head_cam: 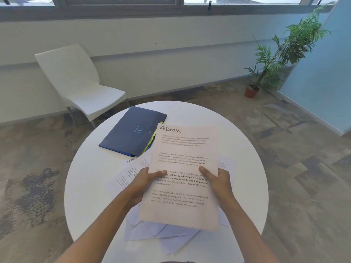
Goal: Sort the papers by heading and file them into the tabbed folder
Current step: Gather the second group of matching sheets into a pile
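Head view. Both hands hold one sheet headed ADMIN (183, 177) up above the round white counter (85, 186). The left hand (144, 184) pinches the sheet's left edge at about mid-height, thumb on the printed face and the other fingers hidden behind. The right hand (218, 184) pinches the right edge at the same height, thumb likewise on the face. Each grip is narrow and closed on paper. It cannot be told whether further sheets lie behind the front one.

The tabbed folder (131, 130) lies flat and closed at the far left of the counter, beyond the hands, its coloured tabs showing along the right edge just beside the raised sheet's top corner. Loose papers (152, 232) lie fanned on the counter beneath the hands. One headed HR (131, 160) lies just in front of the folder.

Risks, as judged:
- The sheet is held only at its two side edges. Its upper part could sag or fold when one hand lets go.
- The folder is shut, so one hand must free itself to open it. The sheet would then hang from a single pinch and could slip.
- The overlapping papers below could be dragged or knocked off the counter edge when the hands come down.
- The tabs are narrow and close together. Misfiling under the wrong heading is possible.
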### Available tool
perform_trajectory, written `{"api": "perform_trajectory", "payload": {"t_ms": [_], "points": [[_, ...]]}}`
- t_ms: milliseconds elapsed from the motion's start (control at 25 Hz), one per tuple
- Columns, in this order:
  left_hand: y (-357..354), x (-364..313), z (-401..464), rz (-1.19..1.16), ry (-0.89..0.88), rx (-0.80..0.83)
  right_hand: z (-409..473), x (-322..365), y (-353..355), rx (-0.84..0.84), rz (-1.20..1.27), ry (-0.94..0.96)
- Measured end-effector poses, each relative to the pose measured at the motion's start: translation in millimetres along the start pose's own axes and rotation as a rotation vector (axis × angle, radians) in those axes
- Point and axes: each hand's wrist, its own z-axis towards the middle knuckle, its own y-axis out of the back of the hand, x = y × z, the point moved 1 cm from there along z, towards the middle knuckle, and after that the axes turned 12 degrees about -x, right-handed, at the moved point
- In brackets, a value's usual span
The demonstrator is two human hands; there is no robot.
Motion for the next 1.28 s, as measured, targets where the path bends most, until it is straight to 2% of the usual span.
{"api": "perform_trajectory", "payload": {"t_ms": [160,320,400,560,680,800,920,1080,1280], "points": [[4,22,0,0.14,0.033,-0.027,9,-10,4,-0.075,0.037,-0.12],[10,33,5,0.117,0.08,-0.052,8,-24,8,0.055,0.068,-0.228],[14,34,11,0.115,0.1,-0.079,7,-33,7,0.108,0.009,-0.227],[14,31,24,0.272,0.061,-0.136,11,-46,4,-0.004,-0.099,-0.105],[16,33,48,0.594,-0.087,-0.325,20,-50,2,-0.068,-0.115,-0.095],[35,47,81,1.154,-0.268,-0.495,31,-51,4,-0.102,-0.143,-0.104],[62,59,99,1.411,-0.258,-0.503,41,-50,7,-0.123,-0.14,-0.114],[74,80,96,1.475,-0.244,-0.433,58,-49,8,-0.16,-0.125,-0.134],[58,105,71,1.44,-0.243,-0.434,75,-45,-2,-0.173,-0.128,-0.133]]}}
